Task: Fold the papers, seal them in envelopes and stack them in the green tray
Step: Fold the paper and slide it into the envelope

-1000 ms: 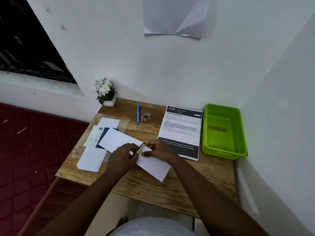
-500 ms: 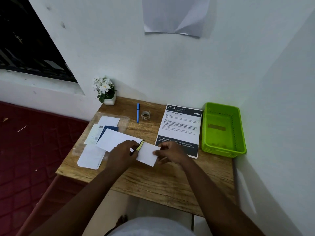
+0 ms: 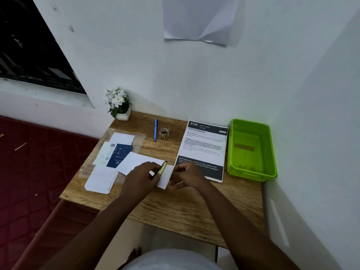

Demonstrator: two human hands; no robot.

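Folded further since a second ago, the paper (image 3: pixel 165 177) at frame centre is narrower. Light and floppy, it looks best pinched at its edges. Left hand (image 3: pixel 143 177) grips a marker (image 3: pixel 162 167) on it; right hand (image 3: pixel 187 175) pinches its right edge.

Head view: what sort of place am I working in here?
Probably a home study corner: a small wooden desk pushed into a white-walled corner, holding a blue pen, a potted white flower plant and a printed instruction sheet headed "Desk / Study".
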